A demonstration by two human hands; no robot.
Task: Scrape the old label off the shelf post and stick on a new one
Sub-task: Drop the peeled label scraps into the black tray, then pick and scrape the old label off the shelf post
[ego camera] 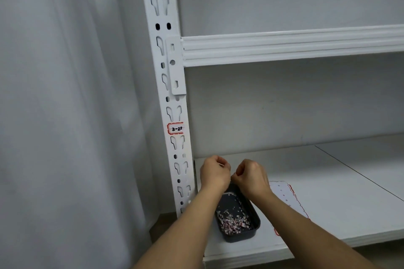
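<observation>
- Shelf post [172, 102]: white, slotted, upright at left of the rack, w/ a red-bordered label [175, 128] stuck on it about mid-height; handwritten marks on it, not legible.
- Left hand [213, 172] & right hand [251, 178]: both raised just above the lower shelf [328, 199], close together, knuckles toward camera.
- Fingers of both hands curled in tight; tips seem to meet between the hands as if pinching sth small, but can't tell what, if anything, they hold.
- Black tray [238, 214]: on the shelf under the wrists, near the post; pile of pink/white scraps [232, 220] in its near end.
- Sticker sheet [284, 194]: white w/ red edging, flat on the shelf just right of the tray, partly hidden by right forearm.
- Grey curtain [65, 116] hangs left of the post.
</observation>
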